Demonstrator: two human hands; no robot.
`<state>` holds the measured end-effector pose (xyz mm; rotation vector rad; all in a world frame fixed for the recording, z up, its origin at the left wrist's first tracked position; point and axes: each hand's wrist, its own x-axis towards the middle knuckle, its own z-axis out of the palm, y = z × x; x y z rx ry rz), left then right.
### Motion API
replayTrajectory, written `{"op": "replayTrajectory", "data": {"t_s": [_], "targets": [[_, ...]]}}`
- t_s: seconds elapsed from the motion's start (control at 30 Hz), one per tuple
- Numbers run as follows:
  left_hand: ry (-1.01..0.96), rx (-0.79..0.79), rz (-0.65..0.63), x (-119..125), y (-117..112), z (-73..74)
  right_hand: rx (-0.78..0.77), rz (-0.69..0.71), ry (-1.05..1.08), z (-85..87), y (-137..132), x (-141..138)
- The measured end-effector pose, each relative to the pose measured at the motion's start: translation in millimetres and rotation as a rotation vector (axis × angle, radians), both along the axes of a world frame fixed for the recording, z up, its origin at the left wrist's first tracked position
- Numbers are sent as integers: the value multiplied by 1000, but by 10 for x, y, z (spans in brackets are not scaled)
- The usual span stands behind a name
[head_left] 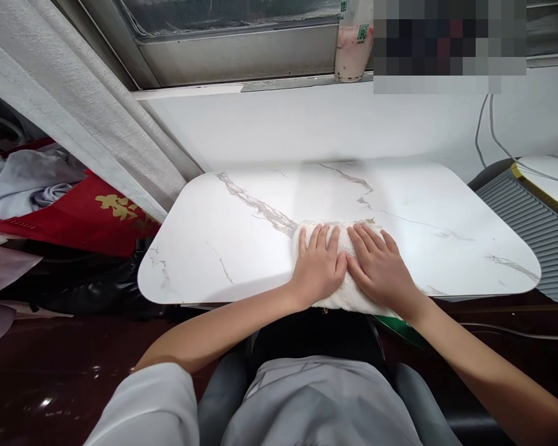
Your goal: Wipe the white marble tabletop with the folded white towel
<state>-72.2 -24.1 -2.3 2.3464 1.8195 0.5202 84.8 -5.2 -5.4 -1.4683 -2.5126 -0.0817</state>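
A white fluffy towel [348, 296] lies folded at the near edge of a white marble-patterned table [242, 248]. My left hand [318, 263] rests flat on the towel's left part, fingers spread and pointing away from me. Beside it, my right hand [379, 263] presses flat on the towel's right part. The two thumbs touch in the middle. Most of the towel is hidden under my hands; only its far rim and near edge show.
A drink bottle [353, 40] stands on the window sill behind the table. A grey curtain [74, 118] hangs at the left above red cloth [88, 217] and piled fabric. A ribbed grey unit [534, 229] and cables sit at the right.
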Motion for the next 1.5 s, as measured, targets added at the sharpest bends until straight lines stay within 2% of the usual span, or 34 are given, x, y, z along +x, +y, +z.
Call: {"op": "replayTrajectory", "data": {"t_s": [0.1, 0.2, 0.57, 0.67, 0.8, 0.97, 1.17, 1.33, 1.5], "targets": [[39, -14, 2, 17, 85, 20, 2, 10, -3, 14, 85, 3], [51, -39, 13, 35, 320, 23, -2, 2, -6, 25, 330, 5], [25, -20, 71, 134, 1913, 15, -45, -28, -4, 20, 1958, 63], [-2, -11, 76, 176, 2195, 13, -32, -17, 53, -24, 2278, 110], [-25, 7, 89, 231, 2394, -6, -24, -18, 95, -46, 2526, 161], [-6, 16, 115, 261, 2435, -20, -28, -27, 71, -25, 2586, 165], [9, -23, 105, 275, 2288, -4, 14, -19, 86, -55, 2411, 196], [20, -36, 84, 345, 1951, 19, 2, -37, 49, -62, 2080, 291], [33, -53, 43, 435, 1396, 27, 12, -9, 24, -67, 1523, 436]]}}
